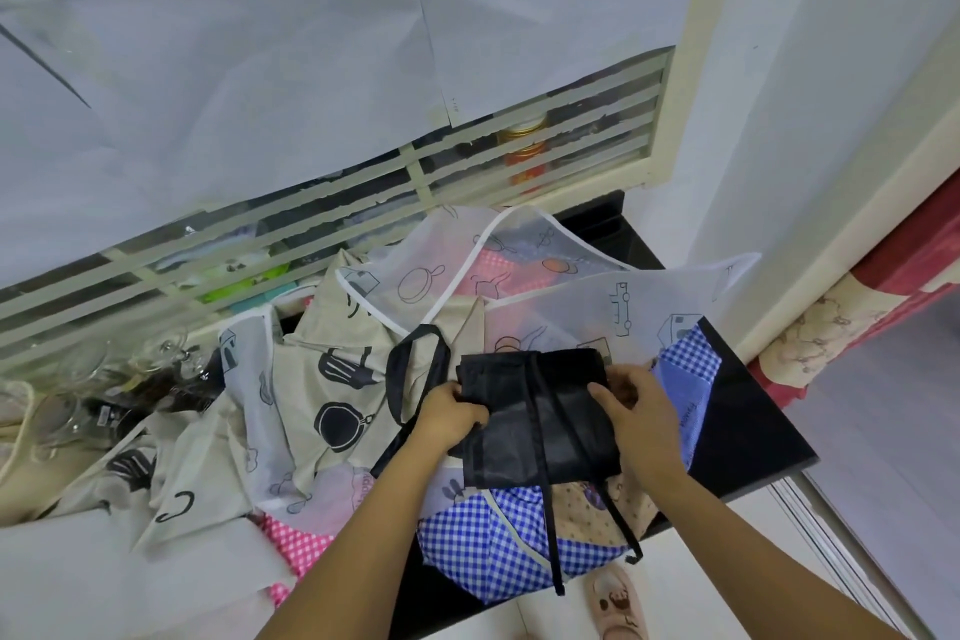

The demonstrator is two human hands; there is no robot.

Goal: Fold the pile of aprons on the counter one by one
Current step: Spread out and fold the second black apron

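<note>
The black apron (535, 411) lies in the lower centre of the frame, folded into a compact rectangle on top of the pile of aprons (291, 431). The left hand (447, 413) grips its left edge, fingers curled round the fabric. The right hand (636, 405) pinches its right edge, thumb on top and fingers curled over the cloth. Two narrow black straps (548, 525) cross the folded panel and hang down past the front edge of the table (753, 431). A black strap loop (415, 369) lies just above and left of the left hand.

The pile spreads over the glossy black table from the left edge of the frame to right of centre.
- A blue checked apron (498, 541) sits directly under the black apron and drapes over the table's front edge.
- A pink checked apron (296, 541) shows at lower left.
- A beige apron (332, 379) printed with black kitchen utensils lies left of centre.
- A translucent white apron (519, 270) with outline drawings stands in loose folds above centre.

Clear glassware (78, 395) stands at the left edge of the frame. Behind the table a slatted window grille (363, 203) runs across the frame, with paper sheets (260, 42) covering the area above it. A gold-lidded jar (524, 146) shows through the slats. A red patterned curtain (883, 286) hangs at the right, and a slipper (615, 603) is at the bottom edge.
</note>
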